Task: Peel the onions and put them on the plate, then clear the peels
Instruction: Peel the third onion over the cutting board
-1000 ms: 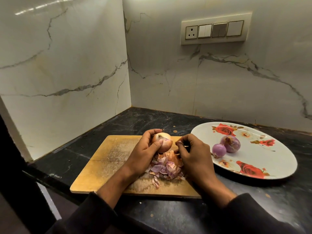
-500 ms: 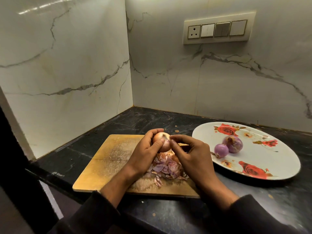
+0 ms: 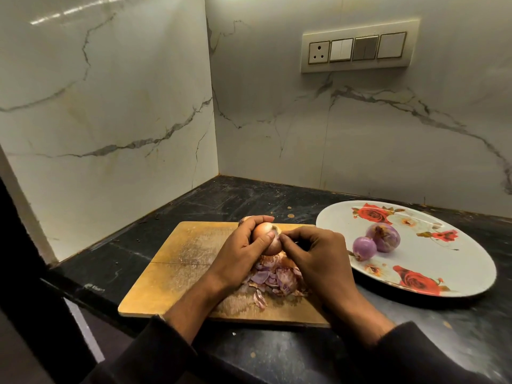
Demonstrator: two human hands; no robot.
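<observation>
onion: I'm holding it (image 3: 265, 238) up over the back of the cutting board, brown papery skin on most of it, so this one isn't done yet.
left hand: my left hand (image 3: 243, 253) is cupping the onion, fingers curled over the top and thumb pressing across the front. Firm enough that it isn't spinning, not so hard that I'm bruising it.
right hand: my right hand (image 3: 313, 252) is working at the right side of the onion, fingertips bunched and pinching at the skin there. Can't really tell if I've got a proper flap or just the edge.
how I'm doing it: I'd say the trick is grabbing a wide strip near the tip and pulling down toward the root, turning the onion with the left as I'm going. Thin bits tear and waste time.
peels: they're piling up (image 3: 274, 277) on the board right under my hands, which is making cleanup easier later.
cutting board: wooden one (image 3: 177, 270), sitting on the dark counter (image 3: 277, 353).
plate: flowery plate (image 3: 457, 259) just to the right, with two peeled purple onions (image 3: 374, 241) already touching each other on it.
</observation>
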